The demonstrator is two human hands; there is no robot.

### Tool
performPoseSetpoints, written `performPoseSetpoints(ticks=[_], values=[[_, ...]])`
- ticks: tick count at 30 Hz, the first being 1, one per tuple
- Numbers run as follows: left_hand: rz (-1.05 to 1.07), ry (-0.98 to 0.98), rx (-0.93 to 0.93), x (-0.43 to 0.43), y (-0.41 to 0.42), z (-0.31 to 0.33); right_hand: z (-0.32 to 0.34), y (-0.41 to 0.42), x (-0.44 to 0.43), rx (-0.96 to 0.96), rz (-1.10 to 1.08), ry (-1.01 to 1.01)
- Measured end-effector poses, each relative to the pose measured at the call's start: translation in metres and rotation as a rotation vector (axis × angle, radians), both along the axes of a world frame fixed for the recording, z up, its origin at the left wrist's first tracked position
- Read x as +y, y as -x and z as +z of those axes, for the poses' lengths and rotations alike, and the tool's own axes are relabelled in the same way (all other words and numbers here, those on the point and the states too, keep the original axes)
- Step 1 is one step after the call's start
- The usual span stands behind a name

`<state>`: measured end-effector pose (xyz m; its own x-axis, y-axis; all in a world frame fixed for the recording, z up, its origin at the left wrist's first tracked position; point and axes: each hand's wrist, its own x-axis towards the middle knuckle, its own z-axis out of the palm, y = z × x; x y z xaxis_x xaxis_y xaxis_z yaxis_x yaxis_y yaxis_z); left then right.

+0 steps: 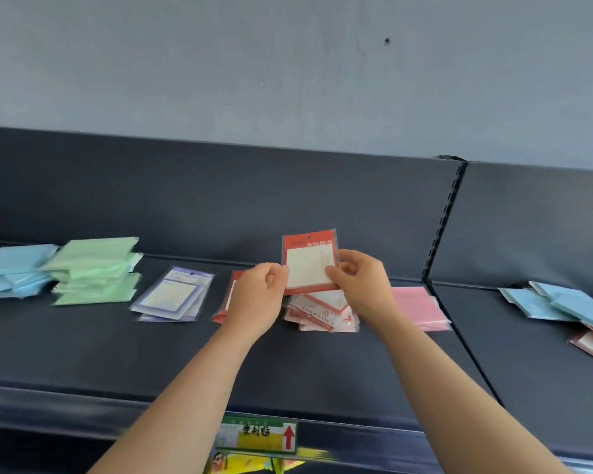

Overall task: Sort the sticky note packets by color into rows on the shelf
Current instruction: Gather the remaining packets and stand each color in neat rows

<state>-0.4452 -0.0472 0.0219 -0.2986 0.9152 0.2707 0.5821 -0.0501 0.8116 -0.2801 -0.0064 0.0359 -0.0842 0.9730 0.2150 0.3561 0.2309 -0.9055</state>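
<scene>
Red packet (309,265) is up off the shelf (185,354), upright, with the left hand (259,292) pinching its left edge and the right hand (362,282) pinching its right edge. Directly below sits a loose pile of red packets (322,318). Pink stack (418,306) lies just right; purple packets (173,295), green stack (95,271) and blue stack (14,268) lie to the left.

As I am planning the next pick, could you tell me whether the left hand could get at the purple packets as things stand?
Probably yes: the purple packets lie uncovered on the shelf just left of the left hand, though that hand is pinching the red packet.
</scene>
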Motion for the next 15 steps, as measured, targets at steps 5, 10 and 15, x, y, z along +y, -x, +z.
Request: performPoseSetpoints(ticks=[5, 10, 15], values=[[0.089, -0.027, -0.028, -0.005, 0.040, -0.002, -0.012, 0.046, 0.007, -0.244, 0.040, -0.017], [0.105, 0.080, 0.088, -0.001, 0.071, -0.018, -0.021, 0.079, 0.012, -0.616, 0.033, -0.030], [0.111, 0.155, 0.177, 0.007, 0.085, -0.034, -0.024, 0.094, 0.016, -0.905, 0.039, -0.061]])
